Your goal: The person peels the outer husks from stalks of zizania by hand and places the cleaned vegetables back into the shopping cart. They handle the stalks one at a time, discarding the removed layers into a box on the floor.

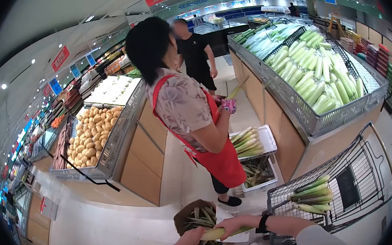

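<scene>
Left hand (191, 238) closed round one end of corn cob (214, 234), right hand (233, 224) wrapped over its middle. Cob near, bottom centre, above brown bin (180, 221) of husks. Cart (363, 173) right holds green cobs (312, 196). White crate (269, 139) farther, more corn.

One head-worn fisheye view, facing forward and down, left hand (190, 238) and right hand (232, 223) close below, aisle floor (174, 171) beyond them

At six o'clock, the left hand (191, 238) and right hand (233, 224) grip a corn cob (213, 234) above a husk-filled basket (180, 218). At four o'clock, a wire cart (366, 173) holds more corn; at twelve, a red-aproned person (190, 109).
</scene>
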A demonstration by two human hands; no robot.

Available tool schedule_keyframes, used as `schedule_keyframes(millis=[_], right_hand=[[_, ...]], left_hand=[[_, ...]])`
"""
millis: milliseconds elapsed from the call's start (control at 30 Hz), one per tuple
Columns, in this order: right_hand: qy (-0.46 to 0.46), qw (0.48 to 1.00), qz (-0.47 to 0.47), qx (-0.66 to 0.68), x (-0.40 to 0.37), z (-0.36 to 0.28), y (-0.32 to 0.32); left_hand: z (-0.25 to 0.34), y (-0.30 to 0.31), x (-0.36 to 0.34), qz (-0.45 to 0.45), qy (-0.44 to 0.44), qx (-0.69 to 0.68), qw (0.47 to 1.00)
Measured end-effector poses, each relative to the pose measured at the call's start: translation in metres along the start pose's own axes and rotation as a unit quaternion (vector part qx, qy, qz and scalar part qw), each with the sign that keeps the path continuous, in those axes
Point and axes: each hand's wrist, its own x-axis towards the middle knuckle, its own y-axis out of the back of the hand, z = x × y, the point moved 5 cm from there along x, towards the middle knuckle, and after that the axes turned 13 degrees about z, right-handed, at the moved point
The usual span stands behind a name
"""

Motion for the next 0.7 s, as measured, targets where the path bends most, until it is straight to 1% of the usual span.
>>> schedule_keyframes(millis=[33,67,100,133,167,200,233,267,300,333,367,400,433,500,633,700], right_hand=[[0.000,1.000,0.008,0.005,-0.003,-0.002,0.000],[-0.001,0.998,0.026,-0.065,-0.006,-0.005,0.000],[-0.004,0.990,0.046,-0.135,-0.010,-0.008,0.003],[-0.006,0.990,0.055,-0.129,-0.010,-0.001,0.000],[0.012,0.985,0.093,-0.142,-0.009,0.009,-0.002],[0.030,0.978,0.131,-0.156,-0.011,0.008,0.001],[0.030,0.978,0.140,-0.152,-0.014,0.010,0.002],[0.003,0.978,0.150,-0.143,-0.016,0.014,0.003],[-0.023,0.978,0.158,-0.132,-0.020,0.015,0.007],[-0.023,0.978,0.165,-0.126,-0.022,0.014,0.012],[-0.004,0.976,0.166,-0.144,-0.024,0.011,0.017],[0.014,0.973,0.168,-0.160,-0.027,0.008,0.019],[0.014,0.973,0.172,-0.154,-0.030,0.008,0.019],[0.057,0.946,0.244,-0.206,-0.036,0.001,0.025],[0.067,0.949,0.238,-0.194,-0.040,-0.008,0.021],[0.113,0.914,0.323,-0.218,-0.039,-0.017,0.022]], left_hand=[[-0.004,-0.004,0.000,-0.014,0.015,0.011,1.000],[-0.004,-0.006,0.002,-0.020,0.008,0.016,1.000],[-0.006,-0.006,0.005,-0.026,0.039,0.031,0.998],[-0.007,-0.006,0.006,-0.032,0.071,0.046,0.996],[-0.007,-0.007,0.008,-0.039,0.064,0.053,0.996],[-0.005,-0.005,0.010,-0.010,0.077,-0.017,0.997],[-0.003,-0.001,0.014,0.020,0.090,-0.086,0.992],[0.001,-0.001,0.016,0.014,0.085,-0.080,0.993],[0.007,-0.001,0.016,-0.025,0.118,-0.084,0.989],[0.011,-0.003,0.015,-0.065,0.152,-0.087,0.982],[0.014,-0.004,0.016,-0.071,0.151,-0.082,0.983],[0.014,-0.006,0.017,-0.074,0.188,-0.144,0.969],[0.013,-0.009,0.016,-0.076,0.225,-0.207,0.949],[0.009,-0.012,0.016,-0.082,0.241,-0.204,0.945],[-0.001,-0.008,0.019,-0.078,0.294,-0.208,0.930],[-0.006,-0.001,0.022,-0.073,0.319,-0.223,0.918]])
